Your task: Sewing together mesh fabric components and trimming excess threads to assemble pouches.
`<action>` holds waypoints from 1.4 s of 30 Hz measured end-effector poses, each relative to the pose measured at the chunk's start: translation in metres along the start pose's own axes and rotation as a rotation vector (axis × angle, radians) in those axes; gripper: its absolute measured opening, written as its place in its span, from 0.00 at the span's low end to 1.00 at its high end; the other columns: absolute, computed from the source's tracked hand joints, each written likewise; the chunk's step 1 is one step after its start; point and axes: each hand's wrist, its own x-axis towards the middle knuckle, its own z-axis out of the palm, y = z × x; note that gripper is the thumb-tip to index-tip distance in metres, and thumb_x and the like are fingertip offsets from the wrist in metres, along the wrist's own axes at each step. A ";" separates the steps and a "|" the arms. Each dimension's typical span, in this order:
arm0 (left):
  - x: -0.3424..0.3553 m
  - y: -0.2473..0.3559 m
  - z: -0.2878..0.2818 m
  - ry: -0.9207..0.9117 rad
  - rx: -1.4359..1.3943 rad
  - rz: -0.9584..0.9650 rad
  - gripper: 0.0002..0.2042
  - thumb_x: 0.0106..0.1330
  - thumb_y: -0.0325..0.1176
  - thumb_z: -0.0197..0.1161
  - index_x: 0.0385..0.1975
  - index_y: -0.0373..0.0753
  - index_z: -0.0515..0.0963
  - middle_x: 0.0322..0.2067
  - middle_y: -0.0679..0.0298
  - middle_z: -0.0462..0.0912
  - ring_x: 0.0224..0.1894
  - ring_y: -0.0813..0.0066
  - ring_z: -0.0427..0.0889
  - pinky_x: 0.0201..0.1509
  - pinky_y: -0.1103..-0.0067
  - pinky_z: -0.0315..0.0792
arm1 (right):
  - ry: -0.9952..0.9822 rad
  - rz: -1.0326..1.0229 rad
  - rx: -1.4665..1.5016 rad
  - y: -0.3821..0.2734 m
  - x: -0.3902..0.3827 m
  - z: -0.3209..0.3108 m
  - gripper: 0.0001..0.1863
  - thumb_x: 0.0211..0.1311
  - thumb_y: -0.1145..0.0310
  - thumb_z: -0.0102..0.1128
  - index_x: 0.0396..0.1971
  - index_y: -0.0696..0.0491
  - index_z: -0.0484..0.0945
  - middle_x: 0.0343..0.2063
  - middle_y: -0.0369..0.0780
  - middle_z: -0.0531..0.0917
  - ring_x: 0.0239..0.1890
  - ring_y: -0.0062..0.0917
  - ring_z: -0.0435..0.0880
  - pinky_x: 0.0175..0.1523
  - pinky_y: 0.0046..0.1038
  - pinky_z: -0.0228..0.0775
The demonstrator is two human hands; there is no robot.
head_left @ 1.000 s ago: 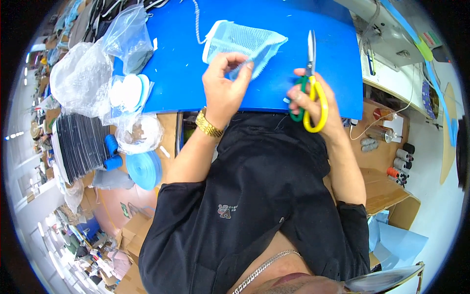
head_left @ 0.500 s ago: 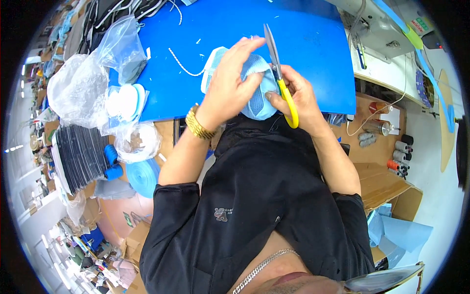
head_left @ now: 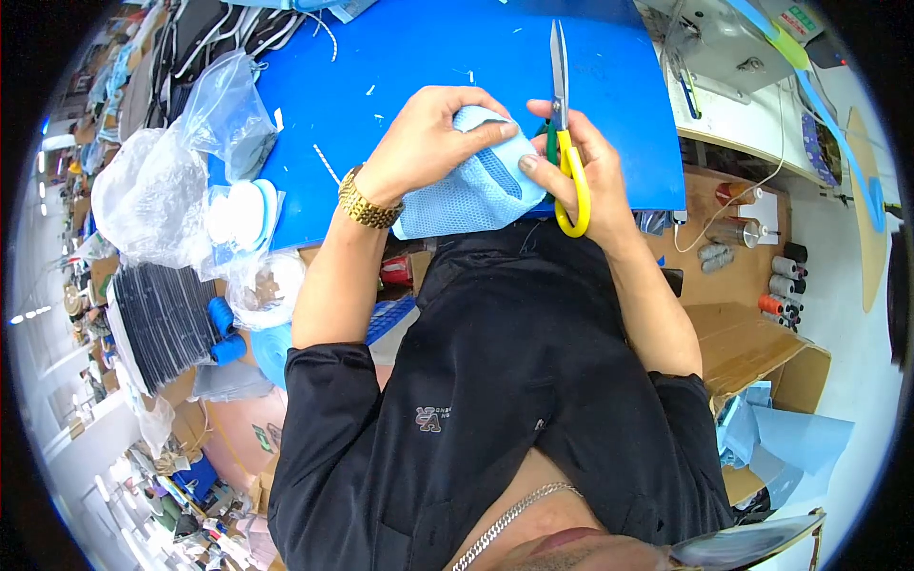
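A light blue mesh fabric piece (head_left: pixel 466 195) with a smooth folded band hangs over the near edge of the blue tabletop. My left hand (head_left: pixel 428 133) grips its upper edge, thumb pressed on the band. In my right hand (head_left: pixel 595 176) is a pair of scissors (head_left: pixel 559 76), blades pointing away from me and yellow handle loop toward me. A green part shows beside the yellow handle. The right thumb lies against the fabric's right end; the blades are apart from the cloth. Part of the fabric is hidden behind my left fingers.
Clear plastic bags (head_left: pixel 152 190) and white round pieces (head_left: pixel 243 214) lie at left, above a stack of dark sheets (head_left: pixel 167 324). A sewing machine (head_left: pixel 733 57) stands at far right. Thread spools (head_left: pixel 783 285) and an open carton (head_left: pixel 762 357) are below. White cord (head_left: pixel 327 164) lies on the blue tabletop (head_left: pixel 419 48).
The fabric has been turned and lowered, with more mesh showing. My left hand has moved down and closed on its edge. The scissors have shifted right and stand more upright.
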 end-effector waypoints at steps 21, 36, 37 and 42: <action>-0.031 -0.007 -0.010 0.693 0.329 0.396 0.15 0.54 0.20 0.68 0.42 0.40 0.84 0.46 0.61 0.84 0.50 0.64 0.80 0.56 0.72 0.71 | 0.184 -0.302 -0.719 -0.027 0.035 -0.040 0.35 0.50 0.60 0.73 0.58 0.54 0.71 0.44 0.49 0.81 0.39 0.34 0.83 0.42 0.30 0.76; -0.084 -0.061 0.061 0.394 0.207 0.027 0.17 0.51 0.15 0.59 0.40 0.40 0.81 0.48 0.59 0.83 0.59 0.59 0.76 0.67 0.61 0.63 | -0.153 -0.592 -0.818 0.026 0.001 0.021 0.09 0.46 0.80 0.62 0.30 0.55 0.79 0.27 0.40 0.73 0.32 0.33 0.76 0.35 0.33 0.70; -0.082 -0.061 0.062 0.421 0.184 0.057 0.17 0.51 0.15 0.59 0.40 0.40 0.81 0.48 0.59 0.83 0.59 0.59 0.76 0.67 0.61 0.63 | -0.152 -0.574 -0.845 0.024 -0.001 0.016 0.09 0.47 0.79 0.63 0.31 0.55 0.80 0.28 0.40 0.75 0.33 0.33 0.76 0.36 0.33 0.70; -0.067 -0.066 0.058 0.251 0.247 0.144 0.13 0.56 0.23 0.66 0.42 0.43 0.82 0.47 0.62 0.84 0.59 0.60 0.76 0.67 0.61 0.64 | -0.134 -0.570 -0.901 0.030 0.003 -0.002 0.08 0.51 0.76 0.65 0.33 0.55 0.81 0.30 0.40 0.78 0.33 0.35 0.78 0.37 0.34 0.71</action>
